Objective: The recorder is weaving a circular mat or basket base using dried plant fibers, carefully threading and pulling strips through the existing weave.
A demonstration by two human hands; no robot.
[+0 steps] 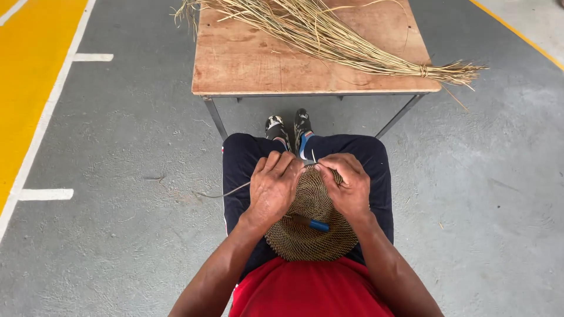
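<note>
A round, coiled woven disc (308,232) of brown fibre rests on my lap. My left hand (274,186) grips its far left rim, fingers curled over the edge. My right hand (348,185) pinches the rim just to the right, and a thin pale strand sticks up between the two hands. Another long strand (226,192) trails off to the left from under my left hand. A small tool with a blue handle (318,225) lies on the disc near my wrists.
A wooden table (247,64) on metal legs stands just beyond my knees, with a tied bundle of long dry grass stalks (346,41) across it. Grey concrete floor surrounds me; yellow and white painted lines (41,123) run along the left.
</note>
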